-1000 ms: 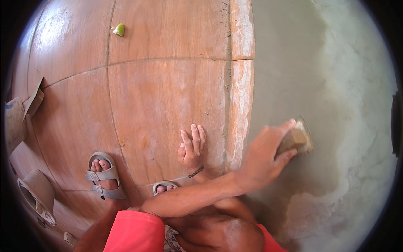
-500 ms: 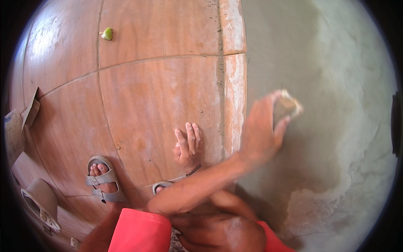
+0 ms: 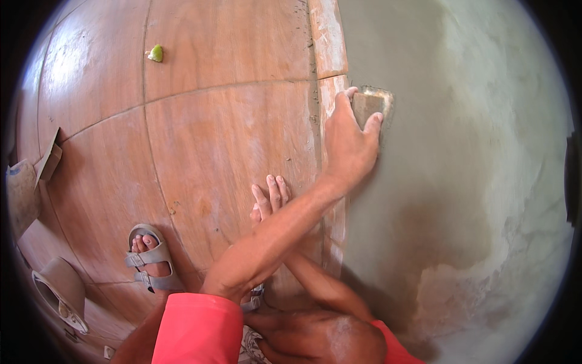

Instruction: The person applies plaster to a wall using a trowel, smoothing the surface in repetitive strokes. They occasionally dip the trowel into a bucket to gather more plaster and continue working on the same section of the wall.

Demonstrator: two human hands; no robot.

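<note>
My left hand reaches across to the right and grips a grey-brown rectangular, sponge-like block with pale, rough edges. Its thumb lies along the near right side, the fingers round the left. The block rests on smooth grey wet-looking cement, close beside the whitish-smeared tile strip. Under my crossing left forearm, my right hand lies on the wood-patterned tile floor, fingers spread and holding nothing; its back and wrist are mostly hidden.
A green fruit-like piece lies on the far tiles. At the left edge are a flat-bladed tool, a dusty greyish object and a grey open container. My sandalled foot stands on the tiles.
My left hand has moved the block left and farther away, toward the tile strip. The left forearm now covers more of my right hand, which stays on the tiles.
</note>
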